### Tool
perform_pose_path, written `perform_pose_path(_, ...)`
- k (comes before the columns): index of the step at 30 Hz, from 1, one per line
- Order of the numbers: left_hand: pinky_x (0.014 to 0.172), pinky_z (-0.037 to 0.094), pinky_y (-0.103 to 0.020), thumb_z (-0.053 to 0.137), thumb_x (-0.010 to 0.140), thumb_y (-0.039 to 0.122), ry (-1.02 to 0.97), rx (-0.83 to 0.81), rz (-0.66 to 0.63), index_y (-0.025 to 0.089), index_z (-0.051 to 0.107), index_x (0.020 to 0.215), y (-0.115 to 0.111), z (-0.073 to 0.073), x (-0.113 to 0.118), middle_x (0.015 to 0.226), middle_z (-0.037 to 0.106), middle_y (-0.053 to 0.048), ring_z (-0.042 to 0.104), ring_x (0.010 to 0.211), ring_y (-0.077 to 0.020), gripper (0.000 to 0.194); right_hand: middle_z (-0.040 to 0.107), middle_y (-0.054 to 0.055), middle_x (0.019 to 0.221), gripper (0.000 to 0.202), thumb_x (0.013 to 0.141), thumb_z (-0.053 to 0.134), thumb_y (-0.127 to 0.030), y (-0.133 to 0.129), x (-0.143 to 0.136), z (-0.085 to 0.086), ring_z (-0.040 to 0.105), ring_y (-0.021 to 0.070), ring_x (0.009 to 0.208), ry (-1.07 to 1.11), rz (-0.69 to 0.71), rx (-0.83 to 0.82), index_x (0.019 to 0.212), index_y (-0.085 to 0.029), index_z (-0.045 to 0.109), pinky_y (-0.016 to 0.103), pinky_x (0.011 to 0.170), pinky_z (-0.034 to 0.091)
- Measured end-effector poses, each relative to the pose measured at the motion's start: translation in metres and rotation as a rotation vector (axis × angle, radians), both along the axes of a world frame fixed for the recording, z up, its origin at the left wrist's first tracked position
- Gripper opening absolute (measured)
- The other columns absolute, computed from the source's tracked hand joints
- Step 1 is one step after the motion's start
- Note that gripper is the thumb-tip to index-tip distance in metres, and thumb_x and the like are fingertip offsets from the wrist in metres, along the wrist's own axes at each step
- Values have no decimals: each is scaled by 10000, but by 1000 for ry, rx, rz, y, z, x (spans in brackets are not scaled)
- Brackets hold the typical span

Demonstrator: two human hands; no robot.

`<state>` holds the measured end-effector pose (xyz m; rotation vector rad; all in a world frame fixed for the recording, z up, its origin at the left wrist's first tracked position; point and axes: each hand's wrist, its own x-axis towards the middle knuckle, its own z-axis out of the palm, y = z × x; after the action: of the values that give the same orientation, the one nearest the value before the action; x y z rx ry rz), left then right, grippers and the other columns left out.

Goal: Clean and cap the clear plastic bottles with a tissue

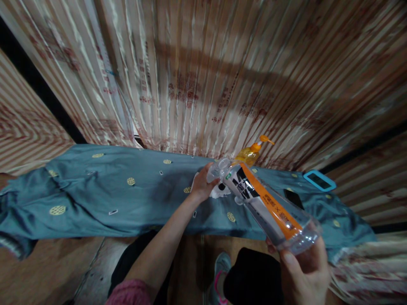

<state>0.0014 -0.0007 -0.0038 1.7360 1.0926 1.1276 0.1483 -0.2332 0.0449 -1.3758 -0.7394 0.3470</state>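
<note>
Gripping a clear plastic bottle [270,207] by its base, the right hand [303,271] has its thumb along the near side and its fingers curled around the bottom. The bottle is held aslant above the front part of the counter [98,190], base toward the lower right and narrow end toward the upper left. An orange band runs along its label, beside a pale area with bold black lettering. The left hand [202,185] is at the narrow end, its fingers closed on a clear plastic piece [214,171]; whether that piece belongs to the bottle or is separate cannot be told. Under this hand a crumpled white sheet [222,193] with a dark spot lies on the cloth, partly covered.

Just behind the bottle is a pump bottle [249,156] with an orange head and yellow contents, its lower part hidden. Farther right lie a flat black object [294,199], which looks like a phone, and, near it, a blue-framed device [319,181] with a dark screen. A teal cloth [148,203] printed with yellow pineapples covers the counter, creased at the left end. Behind it hangs a striped curtain [190,76] with reddish printing. Below the front edge, a grey shoe [222,262] shows on the floor.
</note>
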Motion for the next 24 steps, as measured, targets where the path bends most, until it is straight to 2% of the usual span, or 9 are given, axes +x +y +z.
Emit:
perform_pose_path(8, 1044, 474, -411, 722, 775, 227, 0, -8, -12, 215, 515, 1331, -1, 3, -1, 1306, 667, -66, 630, 1185, -256, 593, 617, 154, 1279, 908, 660, 835, -319, 1, -2, 2, 648, 213, 820, 1, 0, 13, 1479, -225, 454, 281, 611, 562)
perform_pose_path(16, 1056, 469, -442, 727, 766, 235, -11, 9, -16, 241, 524, 1332, 0, 1, -1, 1318, 662, -56, 625, 1189, -263, 602, 611, 144, 1292, 901, 657, 836, -301, 1, -2, 1, 651, 218, 842, 4, 0, 29, 1474, -235, 462, 288, 623, 560)
perform_pose_path(24, 1032, 483, -424, 731, 768, 263, 0, -6, -11, 231, 517, 1341, -1, 1, -2, 1300, 671, -65, 640, 1157, -258, 612, 647, 131, 1206, 880, 664, 833, -280, 1, 0, 0, 642, 184, 730, 3, 13, 35, 1464, -225, 470, 281, 591, 547)
